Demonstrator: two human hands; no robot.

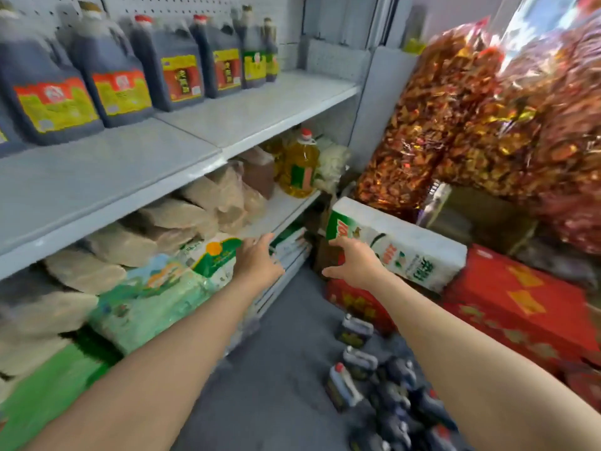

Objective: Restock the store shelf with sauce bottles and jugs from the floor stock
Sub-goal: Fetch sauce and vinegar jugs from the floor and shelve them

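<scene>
Several dark sauce jugs (pixel 172 63) with red and yellow labels stand in a row at the back of the upper grey shelf (pixel 260 105); two slimmer bottles (pixel 255 50) close the row on the right. More dark jugs and bottles (pixel 387 382) stand and lie on the grey floor at the bottom. My left hand (pixel 258 260) and my right hand (pixel 353 258) both reach forward at mid-height with relaxed fingers and hold nothing. They hover above the floor stock, between the lower shelves and a white-green carton (pixel 406 245).
Rice bags (pixel 162 288) and tan sacks (pixel 195 216) fill the lower shelves, with a yellow oil jug (pixel 300 167) behind them. Red boxes (pixel 520 307) sit at the right on the floor. Big bags of red-gold wrapped snacks (pixel 471 118) tower above them.
</scene>
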